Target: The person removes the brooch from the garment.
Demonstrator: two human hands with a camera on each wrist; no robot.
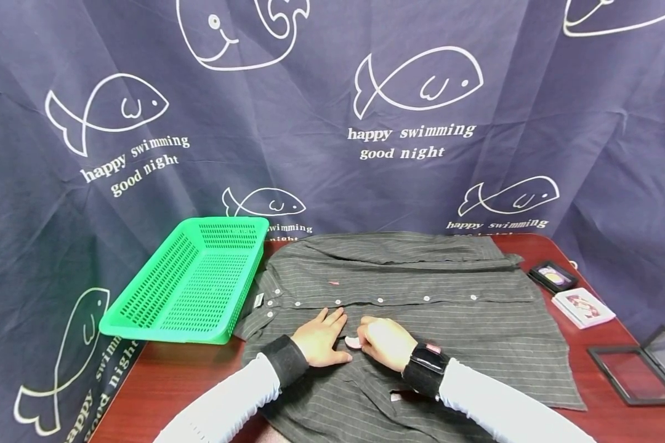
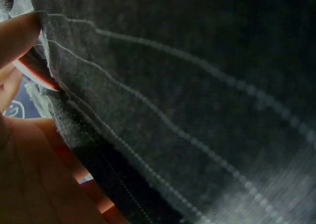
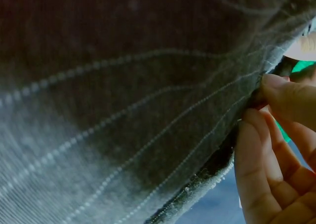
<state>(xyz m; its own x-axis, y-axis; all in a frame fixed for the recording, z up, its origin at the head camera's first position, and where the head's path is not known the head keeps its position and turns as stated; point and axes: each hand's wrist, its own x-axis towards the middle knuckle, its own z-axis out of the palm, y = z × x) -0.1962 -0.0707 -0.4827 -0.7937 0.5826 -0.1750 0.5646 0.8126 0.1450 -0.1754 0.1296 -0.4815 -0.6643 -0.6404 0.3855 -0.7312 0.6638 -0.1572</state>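
Note:
A dark grey pinstriped button shirt (image 1: 421, 283) lies spread over the table, its row of white buttons running crosswise. My left hand (image 1: 322, 341) rests on the cloth just below that row, fingers extended and thumb pointing right. Beside it, my right hand (image 1: 386, 341) has curled fingers and holds a small pinkish-white curved piece (image 1: 353, 342), most of its edge showing toward the left hand. In the right wrist view, the thumb (image 3: 286, 95) and fingertips meet at the shirt's edge. The left wrist view shows a red-and-white curved edge (image 2: 39, 78) near the fingers.
A green plastic basket (image 1: 108, 323) stands at the left. Along the right side are a black case (image 1: 554, 275) with a round picture, a white square item (image 1: 584, 306) with a red print, and a black hinged frame (image 1: 637, 375). A fish-printed curtain (image 1: 321, 135) hangs behind.

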